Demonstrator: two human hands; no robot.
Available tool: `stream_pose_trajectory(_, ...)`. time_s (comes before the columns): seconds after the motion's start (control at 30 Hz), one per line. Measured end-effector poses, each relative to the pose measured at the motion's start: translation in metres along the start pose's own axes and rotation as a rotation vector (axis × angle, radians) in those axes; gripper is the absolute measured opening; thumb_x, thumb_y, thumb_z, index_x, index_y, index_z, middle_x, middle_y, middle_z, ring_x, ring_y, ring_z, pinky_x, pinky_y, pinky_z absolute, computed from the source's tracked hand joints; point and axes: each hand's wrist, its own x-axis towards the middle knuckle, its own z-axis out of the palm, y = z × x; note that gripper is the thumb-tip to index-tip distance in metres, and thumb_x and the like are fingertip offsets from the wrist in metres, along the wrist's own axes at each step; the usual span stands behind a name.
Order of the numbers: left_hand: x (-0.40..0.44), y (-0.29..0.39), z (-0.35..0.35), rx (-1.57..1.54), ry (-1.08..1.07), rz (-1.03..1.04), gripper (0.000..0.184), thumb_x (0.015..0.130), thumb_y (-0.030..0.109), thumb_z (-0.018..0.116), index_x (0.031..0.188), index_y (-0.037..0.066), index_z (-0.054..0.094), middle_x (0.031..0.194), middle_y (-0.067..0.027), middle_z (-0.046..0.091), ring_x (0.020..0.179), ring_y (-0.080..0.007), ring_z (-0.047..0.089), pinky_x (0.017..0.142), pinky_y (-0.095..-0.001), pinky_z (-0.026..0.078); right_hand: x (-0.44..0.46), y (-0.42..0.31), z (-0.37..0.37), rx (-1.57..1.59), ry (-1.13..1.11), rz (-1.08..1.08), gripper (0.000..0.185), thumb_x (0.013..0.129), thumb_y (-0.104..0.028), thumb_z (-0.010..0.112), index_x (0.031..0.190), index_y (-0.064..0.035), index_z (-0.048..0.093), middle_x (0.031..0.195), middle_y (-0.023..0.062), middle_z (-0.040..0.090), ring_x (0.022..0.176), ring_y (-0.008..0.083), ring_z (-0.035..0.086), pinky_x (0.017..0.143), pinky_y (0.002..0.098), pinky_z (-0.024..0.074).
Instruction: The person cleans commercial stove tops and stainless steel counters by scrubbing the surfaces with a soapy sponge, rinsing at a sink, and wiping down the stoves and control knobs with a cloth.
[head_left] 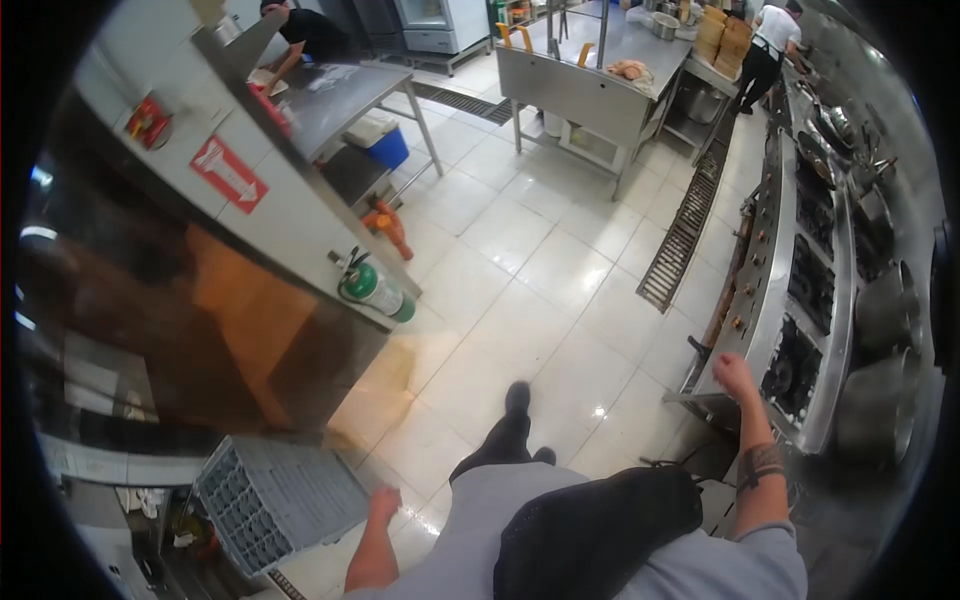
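Observation:
My left hand (384,499) hangs low at my side, fingers loosely curled with nothing seen in them. Beside it, to the left, is a grey plastic rack (285,505) divided into compartments. My right hand (735,374) is held forward, its fingers bent in and no object showing. It appears just in front of the near end of the steel gas stove (765,290); whether it touches the stove I cannot tell. One dark shoe (517,397) is ahead of the other on the tiled floor (520,240).
A green fire extinguisher (375,287) stands by the wall end at left. Beyond it are an orange object (391,229) and a steel table (350,95) with a person (300,35). Ahead stands another steel table (560,85). A floor grate (685,230) runs beside the stove, toward another person (771,50).

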Motion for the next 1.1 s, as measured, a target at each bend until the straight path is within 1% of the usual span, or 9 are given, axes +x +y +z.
stream_pose_trajectory(0.23, 0.086, 0.104, 0.046, 0.222, -0.605, -0.034, 0.026, 0.092, 0.038, 0.066, 0.094, 0.012, 0.063, 0.076, -0.007, 0.065, 0.062, -0.0188, 0.06, 0.051, -0.0327, 0.046, 0.064, -0.057, -0.012, 0.034, 0.054, 0.053, 0.02, 0.092, -0.022, 0.059, 0.095, -0.0036, 0.066, 0.072, 0.0053, 0.065, 0.065, 0.0157, 0.063, 0.059, 0.0321, 0.0497)
stream_pose_trajectory(0.3, 0.164, 0.181, 0.067, 0.717, -0.7, 0.604, 0.036, 0.093, 0.039, 0.064, 0.106, 0.006, 0.067, 0.083, -0.0084, 0.069, 0.069, -0.0208, 0.065, 0.054, -0.0371, 0.052, 0.047, -0.042, 0.007, -0.099, -0.128, 0.122, 0.021, 0.091, -0.025, 0.06, 0.096, -0.0059, 0.067, 0.073, 0.0078, 0.067, 0.066, 0.0209, 0.065, 0.063, 0.0373, 0.0518)
stream_pose_trajectory(0.33, 0.205, 0.233, 0.08, 0.609, -0.717, 0.176, 0.043, 0.095, 0.041, 0.058, 0.116, 0.005, 0.067, 0.094, -0.0112, 0.072, 0.08, -0.0277, 0.069, 0.068, -0.0435, 0.057, 0.044, -0.013, 0.022, -0.249, -0.249, 0.113, 0.022, 0.09, -0.027, 0.061, 0.097, -0.0075, 0.068, 0.073, 0.0091, 0.068, 0.066, 0.0241, 0.066, 0.064, 0.0406, 0.0527)
stream_pose_trajectory(0.4, 0.269, 0.339, 0.087, 0.634, -0.37, 0.445, 0.047, 0.095, 0.044, 0.051, 0.105, 0.003, 0.071, 0.096, -0.0207, 0.071, 0.095, -0.0393, 0.068, 0.089, -0.0501, 0.051, 0.032, 0.099, 0.062, -0.69, -0.393, -0.609, 0.025, 0.08, -0.022, 0.065, 0.1, -0.0089, 0.074, 0.093, 0.0127, 0.073, 0.082, 0.0313, 0.069, 0.073, 0.0408, 0.0552)
stream_pose_trajectory(0.6, 0.305, 0.7, 0.076, 0.051, -0.155, 0.501, 0.031, 0.092, 0.027, 0.061, 0.101, -0.003, 0.068, 0.084, -0.0136, 0.071, 0.078, -0.0191, 0.067, 0.072, -0.0339, 0.052, -0.037, 0.089, 0.069, -0.468, -0.493, 0.102, 0.024, 0.073, -0.022, 0.069, 0.091, -0.0076, 0.075, 0.09, 0.0157, 0.073, 0.08, 0.032, 0.07, 0.072, 0.0417, 0.0563)
stream_pose_trajectory(0.87, 0.271, 0.924, 0.165, 0.336, -0.258, 0.698, 0.036, 0.094, 0.027, 0.062, 0.11, -0.005, 0.068, 0.095, -0.018, 0.072, 0.085, -0.0246, 0.071, 0.079, -0.0361, 0.055, 0.206, 0.138, 0.062, -0.554, -0.194, -0.133, 0.018, 0.074, -0.022, 0.071, 0.081, -0.0058, 0.075, 0.087, 0.0161, 0.072, 0.077, 0.0308, 0.071, 0.07, 0.0414, 0.057)
stream_pose_trajectory(0.9, 0.266, 0.952, 0.182, 0.347, -0.262, 0.701, 0.036, 0.094, 0.027, 0.062, 0.11, -0.005, 0.068, 0.095, -0.018, 0.072, 0.085, -0.0246, 0.071, 0.079, -0.0361, 0.055, 0.263, 0.134, 0.046, -0.612, -0.395, -0.037, 0.022, 0.072, -0.026, 0.071, 0.082, -0.0064, 0.076, 0.086, 0.0162, 0.072, 0.081, 0.0334, 0.069, 0.073, 0.0446, 0.0556)
stream_pose_trajectory(1.0, 0.26, 1.035, 0.234, 0.513, -0.328, 0.969, 0.037, 0.094, 0.029, 0.063, 0.112, -0.001, 0.068, 0.1, -0.0202, 0.072, 0.095, -0.0296, 0.07, 0.085, -0.0373, 0.054, 0.359, 0.035, -0.029, 0.469, 0.072, 0.502, 0.021, 0.088, -0.022, 0.064, 0.085, -0.0016, 0.067, 0.079, 0.0112, 0.069, 0.074, 0.0208, 0.067, 0.066, 0.0375, 0.0529)
stream_pose_trajectory(1.1, 0.249, 1.147, 0.279, 0.555, -0.336, 1.099, 0.037, 0.094, 0.031, 0.063, 0.113, 0.0, 0.069, 0.104, -0.0201, 0.072, 0.098, -0.0311, 0.07, 0.087, -0.0367, 0.053, 0.42, -0.048, -0.101, 0.448, 0.181, 0.358, 0.024, 0.093, -0.023, 0.061, 0.092, -0.0002, 0.069, 0.081, 0.008, 0.07, 0.076, 0.0159, 0.065, 0.069, 0.0326, 0.052)
